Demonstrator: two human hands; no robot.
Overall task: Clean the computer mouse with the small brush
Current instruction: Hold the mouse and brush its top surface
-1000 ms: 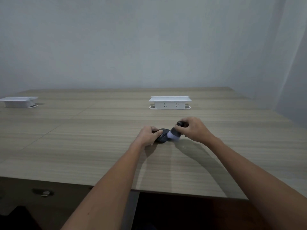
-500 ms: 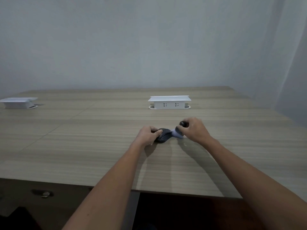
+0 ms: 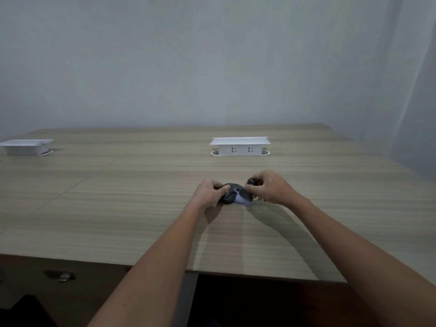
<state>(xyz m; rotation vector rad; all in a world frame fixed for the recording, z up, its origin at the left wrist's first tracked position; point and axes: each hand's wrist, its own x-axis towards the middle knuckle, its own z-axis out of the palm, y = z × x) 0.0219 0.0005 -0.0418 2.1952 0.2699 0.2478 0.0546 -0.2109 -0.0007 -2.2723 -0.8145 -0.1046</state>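
A dark grey computer mouse (image 3: 230,196) lies on the wooden table (image 3: 141,197), a little right of centre. My left hand (image 3: 210,193) grips its left side, thumb and fingers wrapped around it. My right hand (image 3: 269,187) holds a small brush (image 3: 245,199) with a dark handle and pale lilac bristles. The bristles press against the mouse's right side and top. The handle's round end sticks up past my right fingers.
A white pop-up socket box (image 3: 240,146) stands behind the hands. A second white socket box (image 3: 26,146) sits at the far left. The table's front edge runs below my forearms, with a dark drawer handle (image 3: 60,276) beneath it. A grey wall rises behind the table.
The brush has swept from the mouse's far right side toward me and onto its top. My left hand has stayed on the mouse.
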